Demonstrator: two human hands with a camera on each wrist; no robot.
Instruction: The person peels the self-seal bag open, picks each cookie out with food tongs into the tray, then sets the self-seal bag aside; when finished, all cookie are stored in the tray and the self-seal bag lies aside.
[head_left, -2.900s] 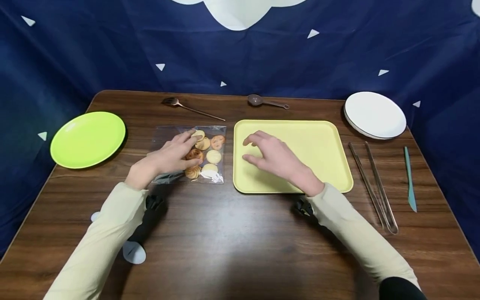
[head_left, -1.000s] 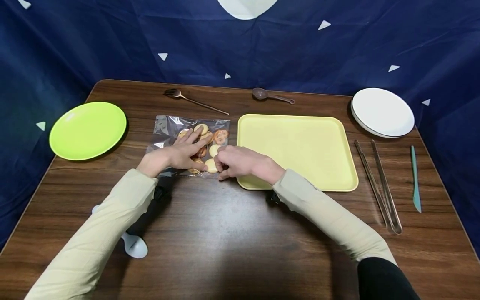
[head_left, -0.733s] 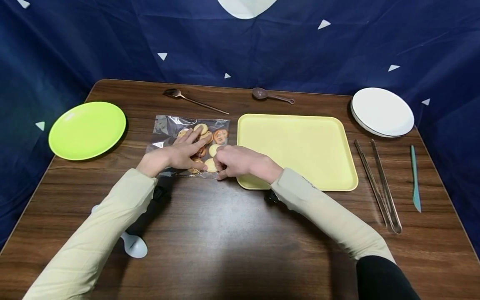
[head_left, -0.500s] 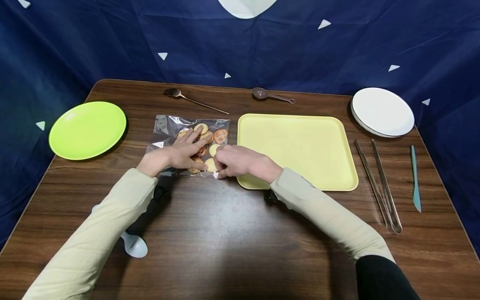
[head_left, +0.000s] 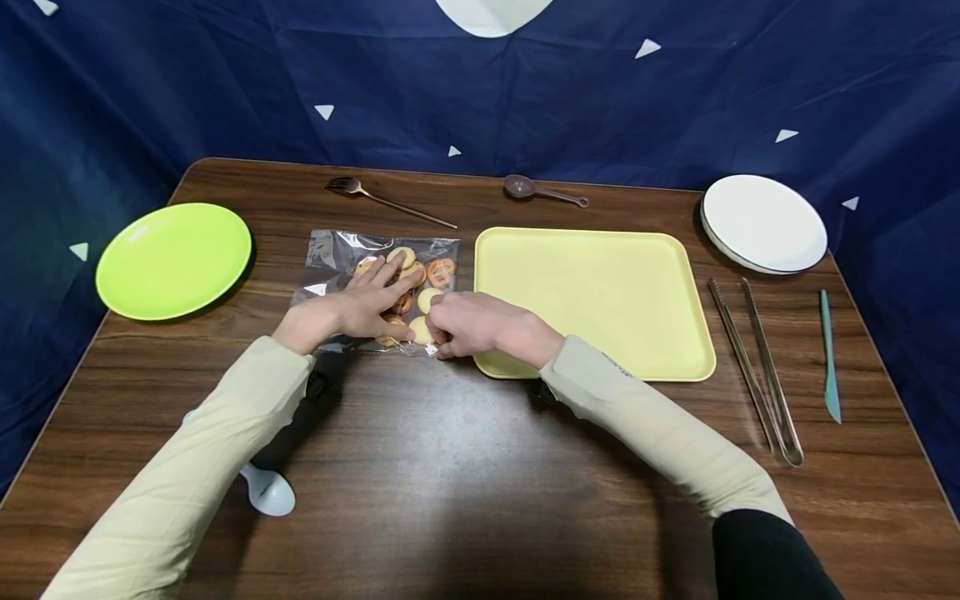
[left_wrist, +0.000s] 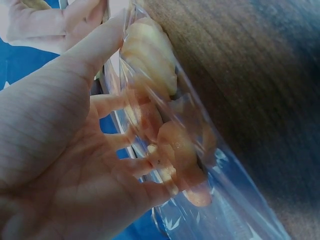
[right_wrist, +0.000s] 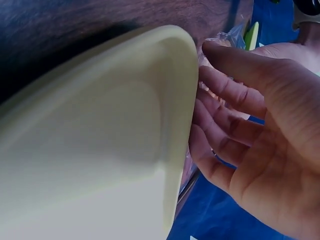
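Note:
A clear plastic bag of cookies (head_left: 326, 254) lies flat left of the yellow tray, holding several round and pretzel-shaped cookies (head_left: 441, 272). My left hand (head_left: 360, 310) rests on the bag with fingers spread over the cookies; in the left wrist view its thumb lies straight along the film. At the bag's lower right edge, my right hand (head_left: 480, 321) has its fingers curled, thumb and index finger pinching the film. The right wrist view shows its fingertips beside the rim of the yellow tray (right_wrist: 182, 100). My hands hide part of the cookies.
A green plate (head_left: 176, 262) stands at the left and stacked white plates (head_left: 765, 223) at the back right. Behind lie a fork (head_left: 390, 202) and a brown measuring spoon (head_left: 543, 192). Metal tongs (head_left: 753, 375) and a teal knife (head_left: 829, 358) are right; a white spoon (head_left: 270, 492) lies partly under my left sleeve.
Since the earliest frame my right hand has moved left from over the tray to the bag's edge, and my left hand has settled on the cookies. Over the last second both stay still.

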